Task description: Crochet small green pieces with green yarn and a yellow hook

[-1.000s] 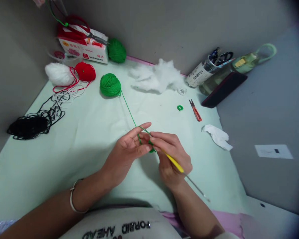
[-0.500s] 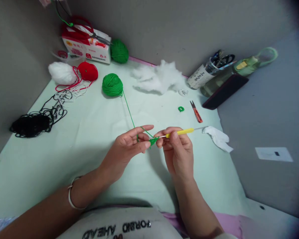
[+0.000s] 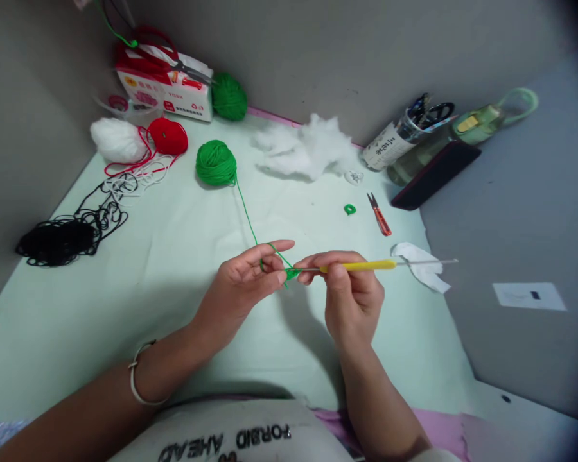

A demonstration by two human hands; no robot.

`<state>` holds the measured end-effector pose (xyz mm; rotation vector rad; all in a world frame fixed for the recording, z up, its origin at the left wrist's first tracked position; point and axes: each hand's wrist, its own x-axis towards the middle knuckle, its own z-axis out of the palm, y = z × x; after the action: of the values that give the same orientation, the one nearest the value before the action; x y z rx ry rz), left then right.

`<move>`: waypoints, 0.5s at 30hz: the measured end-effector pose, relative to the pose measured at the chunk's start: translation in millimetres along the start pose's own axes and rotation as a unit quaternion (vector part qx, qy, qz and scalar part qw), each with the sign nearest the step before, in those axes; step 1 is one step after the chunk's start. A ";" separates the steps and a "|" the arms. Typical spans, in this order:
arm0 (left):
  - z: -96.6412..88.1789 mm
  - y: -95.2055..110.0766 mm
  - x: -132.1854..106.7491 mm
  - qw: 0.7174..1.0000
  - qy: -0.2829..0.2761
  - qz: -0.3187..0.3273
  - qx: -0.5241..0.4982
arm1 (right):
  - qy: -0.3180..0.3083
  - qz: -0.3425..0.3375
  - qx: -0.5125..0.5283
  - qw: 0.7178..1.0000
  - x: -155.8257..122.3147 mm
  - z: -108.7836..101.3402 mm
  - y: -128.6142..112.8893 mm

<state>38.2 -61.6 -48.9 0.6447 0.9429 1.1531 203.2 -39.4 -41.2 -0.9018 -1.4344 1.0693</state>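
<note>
Between thumb and fingers my left hand (image 3: 243,279) pinches a small green crochet piece (image 3: 293,274). Green yarn (image 3: 246,215) passes over its raised index finger and runs back to a green yarn ball (image 3: 216,163). My right hand (image 3: 354,295) is closed round the yellow handle of a crochet hook (image 3: 366,265), held nearly level. The hook's front tip meets the green piece, though the exact stitch is too small to make out. Its bare rear end points right, above a crumpled white tissue (image 3: 421,268).
Red-handled snips (image 3: 378,215) and a small green ring (image 3: 349,209) lie at the right. White stuffing (image 3: 308,147), a pen cup (image 3: 390,144), a bottle and a dark phone (image 3: 436,176) stand behind. Black yarn (image 3: 58,239), red yarn (image 3: 168,136) and a tissue box (image 3: 168,86) are left.
The crochet hook has turned from tilting up at the right to nearly level, showing more of its handle and rear end. My left hand still pinches the green piece.
</note>
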 end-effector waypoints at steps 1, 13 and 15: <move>0.6 0.1 -0.1 1.000 0.003 0.004 -0.002 | -0.005 -0.043 -0.041 0.998 -1.6 0.0 0.3; 0.1 6.8 5.0 0.985 -0.022 -0.089 -0.148 | -0.005 -0.121 -0.126 0.985 -0.9 -3.5 3.4; -0.1 4.7 4.6 0.990 -0.016 -0.064 -0.123 | 0.004 -0.064 -0.033 0.997 1.9 -0.9 3.1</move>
<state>36.4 -55.9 -46.3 0.3974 0.7877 1.1195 203.7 -36.5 -43.5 -0.8486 -1.5064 0.9268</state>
